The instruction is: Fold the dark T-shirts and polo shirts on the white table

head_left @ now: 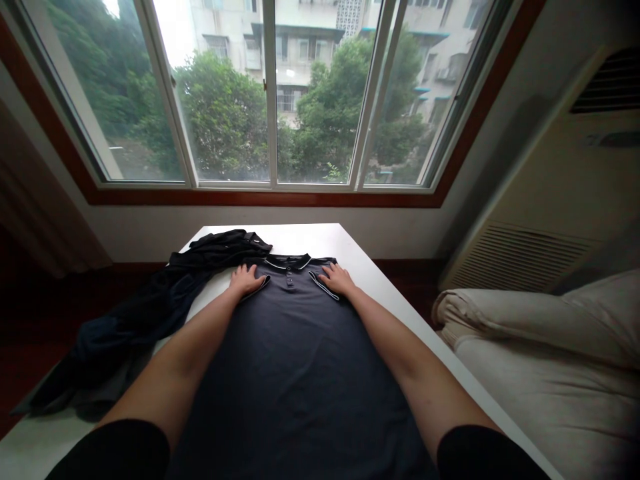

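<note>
A dark grey polo shirt (300,360) lies front side up on a white table (320,235), its collar toward the window. Both of its sleeves are folded inward over the chest, their white-edged cuffs beside the button placket. On the left sleeve near the shoulder rests my left hand (245,280), flat with fingers spread. My right hand (339,279) lies flat over the other folded sleeve, fingers stretched out. Neither hand grips the fabric. The shirt's lower part runs toward me between my forearms.
A heap of dark clothes (150,307) lies along the table's left side, touching the shirt near the collar. To the right stands a beige sofa (540,360), with a floor-standing air conditioner (550,200) behind it. A window (270,193) is beyond the table.
</note>
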`<state>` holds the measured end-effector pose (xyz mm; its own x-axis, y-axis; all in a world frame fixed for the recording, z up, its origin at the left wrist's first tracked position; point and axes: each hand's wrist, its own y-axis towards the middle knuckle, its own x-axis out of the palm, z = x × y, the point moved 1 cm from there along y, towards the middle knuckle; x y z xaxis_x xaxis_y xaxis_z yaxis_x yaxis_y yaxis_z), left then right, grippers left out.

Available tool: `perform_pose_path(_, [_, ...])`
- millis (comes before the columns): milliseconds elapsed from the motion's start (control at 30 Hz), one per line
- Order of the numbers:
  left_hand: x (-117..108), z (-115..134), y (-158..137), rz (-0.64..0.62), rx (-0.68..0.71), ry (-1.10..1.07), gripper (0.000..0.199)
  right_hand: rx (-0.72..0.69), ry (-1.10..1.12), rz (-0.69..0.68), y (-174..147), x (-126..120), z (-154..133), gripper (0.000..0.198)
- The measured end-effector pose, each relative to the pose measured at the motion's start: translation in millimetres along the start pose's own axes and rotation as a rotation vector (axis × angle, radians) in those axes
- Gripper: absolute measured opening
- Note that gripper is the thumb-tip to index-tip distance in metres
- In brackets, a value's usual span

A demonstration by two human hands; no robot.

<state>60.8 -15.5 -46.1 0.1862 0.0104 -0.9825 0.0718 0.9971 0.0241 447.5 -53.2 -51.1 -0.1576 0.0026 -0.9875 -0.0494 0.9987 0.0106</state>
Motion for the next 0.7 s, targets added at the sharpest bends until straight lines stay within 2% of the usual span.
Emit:
perform_pose_path(133, [-8,-7,8,-0.001,-0.064,-0.022,0.097,0.011,-0.005,-0.004,-1,2,3,0.072])
perform_pose_path(233, [-12,-6,4,0.008,-0.051,-0.021,0.095,-0.006,-0.002,-0.005,-5,5,3,0.071])
perform_pose_path(333, [-16,7,-10,0.072,-0.008,-0.022,0.087,-0.017,0.008,0.015,-7,6,4,0.070])
perform_pose_path(400, [-20,25,-25,0.143,0.039,-0.015,0.075,0.000,0.019,0.045,-4,5,7,0.068])
perform_pose_path(467, [-23,50,-46,0.190,0.167,-0.004,0.059,0.052,0.032,0.097,0,2,11,0.063])
perform_pose_path(533, [-24,80,-78,0.175,0.387,-0.008,0.043,0.102,0.048,0.146,5,-1,16,0.058])
perform_pose_path(600, [-23,112,-123,0.106,0.658,-0.044,0.034,0.114,0.070,0.171,9,-4,21,0.053])
perform_pose_path(700, [-20,154,-208,0.004,1.058,-0.127,0.030,0.108,0.184,0.180,14,-9,25,0.047])
